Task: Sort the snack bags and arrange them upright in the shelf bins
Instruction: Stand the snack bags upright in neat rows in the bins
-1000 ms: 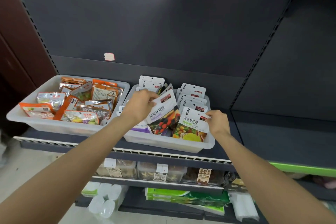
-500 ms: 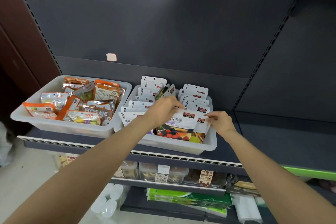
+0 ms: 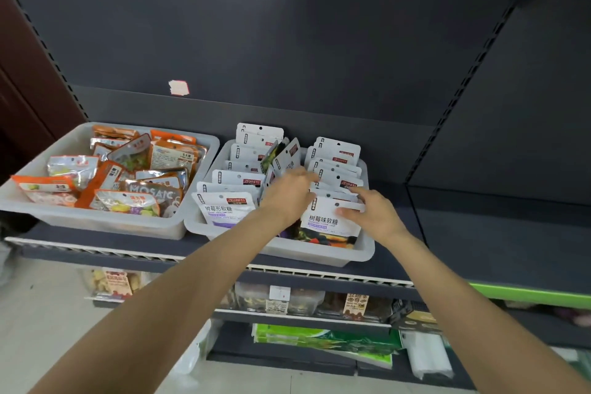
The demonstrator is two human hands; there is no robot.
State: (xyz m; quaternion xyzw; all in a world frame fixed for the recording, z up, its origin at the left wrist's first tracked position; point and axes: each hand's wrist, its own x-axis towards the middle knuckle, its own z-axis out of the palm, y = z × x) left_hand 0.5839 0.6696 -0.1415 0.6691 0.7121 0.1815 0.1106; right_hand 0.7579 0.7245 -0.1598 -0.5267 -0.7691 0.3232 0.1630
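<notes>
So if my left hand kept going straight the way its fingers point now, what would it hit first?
Probably the white bags standing in the right-hand row of the right bin; the left hand points up and right, fingertips already at them. Depth is unclear.

Dark grey shelving back panel with slotted uprights, pale tiled floor, brown wall at left
</notes>
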